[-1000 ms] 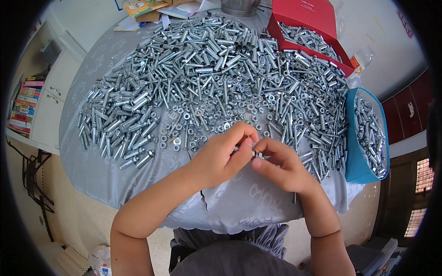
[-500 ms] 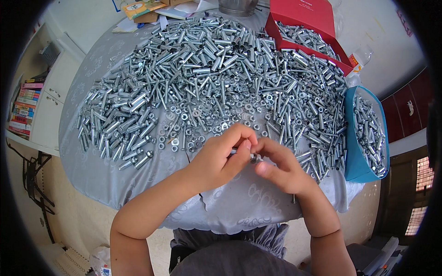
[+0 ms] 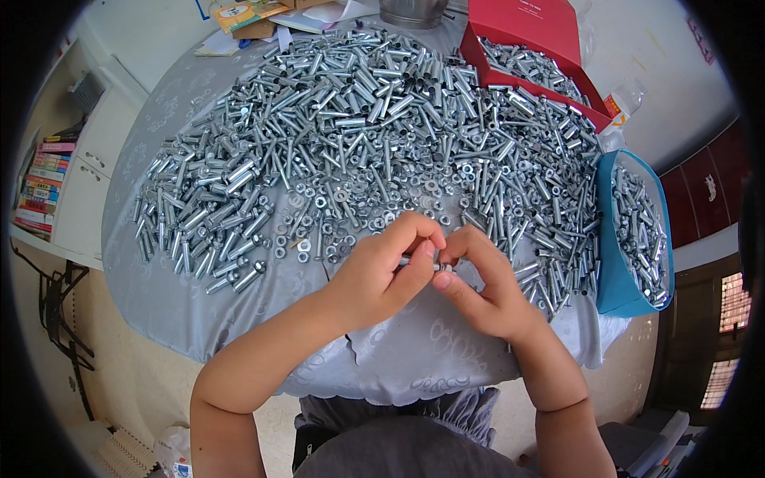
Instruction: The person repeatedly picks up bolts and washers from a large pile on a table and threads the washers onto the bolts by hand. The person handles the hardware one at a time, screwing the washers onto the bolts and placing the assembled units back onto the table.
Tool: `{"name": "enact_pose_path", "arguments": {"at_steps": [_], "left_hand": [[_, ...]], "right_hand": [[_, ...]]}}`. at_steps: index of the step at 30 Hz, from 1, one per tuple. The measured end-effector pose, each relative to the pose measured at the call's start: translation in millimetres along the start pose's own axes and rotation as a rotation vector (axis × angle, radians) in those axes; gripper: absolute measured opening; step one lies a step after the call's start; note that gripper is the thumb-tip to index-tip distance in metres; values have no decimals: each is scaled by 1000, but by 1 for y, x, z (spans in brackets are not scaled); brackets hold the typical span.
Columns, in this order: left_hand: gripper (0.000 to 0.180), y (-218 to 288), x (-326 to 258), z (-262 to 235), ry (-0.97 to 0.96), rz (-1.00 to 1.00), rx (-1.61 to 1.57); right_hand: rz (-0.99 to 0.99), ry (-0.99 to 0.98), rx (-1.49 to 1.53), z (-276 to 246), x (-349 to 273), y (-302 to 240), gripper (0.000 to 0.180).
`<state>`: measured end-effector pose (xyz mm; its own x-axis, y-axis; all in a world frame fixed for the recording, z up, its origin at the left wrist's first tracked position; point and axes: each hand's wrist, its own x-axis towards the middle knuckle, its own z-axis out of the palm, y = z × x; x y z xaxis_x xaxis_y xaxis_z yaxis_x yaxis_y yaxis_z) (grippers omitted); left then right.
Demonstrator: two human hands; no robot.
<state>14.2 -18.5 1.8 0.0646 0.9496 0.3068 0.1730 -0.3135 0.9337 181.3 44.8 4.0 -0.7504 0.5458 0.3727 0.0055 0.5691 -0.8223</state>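
Note:
My left hand (image 3: 378,275) is closed around a silver expansion bolt (image 3: 443,268), thumb and forefinger pinched together, so most of the bolt is hidden. Thumb and fingers of my right hand (image 3: 492,291) close on the bolt's exposed end, where a nut or washer seems to sit. Both hands hover over the near edge of a big pile of metal parts. Just beyond them lie loose nuts and washers (image 3: 430,186). To the left is a group of assembled expansion bolts (image 3: 249,276); metal sleeves (image 3: 351,123) are heaped farther back.
A grey patterned cloth (image 3: 171,295) covers the round table. An open red box (image 3: 594,111) of metal parts stands at the back right, and a blue bin (image 3: 617,275) of more parts at the right edge. A metal pot (image 3: 412,12) and papers sit at the far side.
My right thumb and fingers have drawn closer together around the bolt's end, slightly up and to the left. My left hand has stayed almost in place.

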Motion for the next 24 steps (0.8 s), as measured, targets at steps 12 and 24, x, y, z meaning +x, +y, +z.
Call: {"name": "enact_pose_path", "arguments": {"at_steps": [12, 24], "left_hand": [[11, 1, 0, -1, -27, -15, -13], [12, -6, -1, 1, 28, 24, -56]], "right_hand": [[86, -14, 66, -2, -3, -3, 18], [-24, 100, -107, 5, 2, -6, 22]]}}
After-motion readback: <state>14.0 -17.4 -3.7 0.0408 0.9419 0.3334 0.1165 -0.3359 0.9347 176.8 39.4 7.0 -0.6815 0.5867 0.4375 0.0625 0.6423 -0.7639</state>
